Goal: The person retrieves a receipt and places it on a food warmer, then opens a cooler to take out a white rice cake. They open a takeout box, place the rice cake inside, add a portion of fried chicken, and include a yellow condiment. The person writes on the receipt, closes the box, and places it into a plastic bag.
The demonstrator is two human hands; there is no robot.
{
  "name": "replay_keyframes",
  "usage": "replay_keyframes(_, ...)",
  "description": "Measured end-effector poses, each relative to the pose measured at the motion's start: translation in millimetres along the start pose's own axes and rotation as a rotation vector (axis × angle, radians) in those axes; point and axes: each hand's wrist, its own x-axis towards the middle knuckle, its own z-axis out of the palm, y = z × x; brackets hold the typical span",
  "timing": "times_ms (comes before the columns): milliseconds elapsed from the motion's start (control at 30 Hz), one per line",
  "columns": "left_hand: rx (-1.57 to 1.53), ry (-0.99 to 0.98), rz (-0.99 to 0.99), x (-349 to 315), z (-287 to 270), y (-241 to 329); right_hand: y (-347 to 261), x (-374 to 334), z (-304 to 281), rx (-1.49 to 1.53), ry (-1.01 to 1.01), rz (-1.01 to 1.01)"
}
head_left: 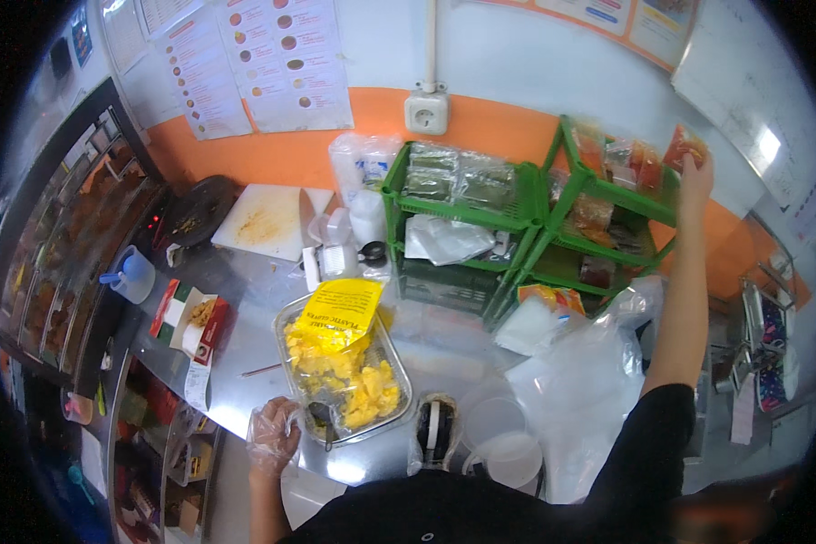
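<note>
Now the right hand [696, 174] holds one reddish packet [684, 145].

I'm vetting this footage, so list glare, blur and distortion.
In the head view, straight edges bend and the corners go black; there too, glare hits the white board at upper right and the metal counter below the tray; same view, the packet in the right hand looks soft, and a brown patch at lower right is smeared.

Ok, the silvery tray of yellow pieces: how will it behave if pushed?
The tray should slide fairly easily on the smooth, shiny table. Its loose yellow pieces may shift. The yellow packet lying partly on them could slip off.
</note>
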Motion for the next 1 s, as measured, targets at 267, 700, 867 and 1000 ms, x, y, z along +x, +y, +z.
replay_keyframes(267,-0.008,0.011,0.104,17,1,10,-95,-133,132,0.137,-0.899,-0.214)
replay_keyframes(700,0.117,0.0,-0.415,-131,-49,-96,1,-192,256,-0.571,-0.914,0.128)
replay_keyframes(867,0.133,0.0,-0.374,-138,-55,-127,7,-182,247,-0.505,-1.001,0.111)
replay_keyframes(1000,0.12,-0.043,-0.438,-137,-65,-151,-42,-170,237,-0.368,-0.791,0.054)
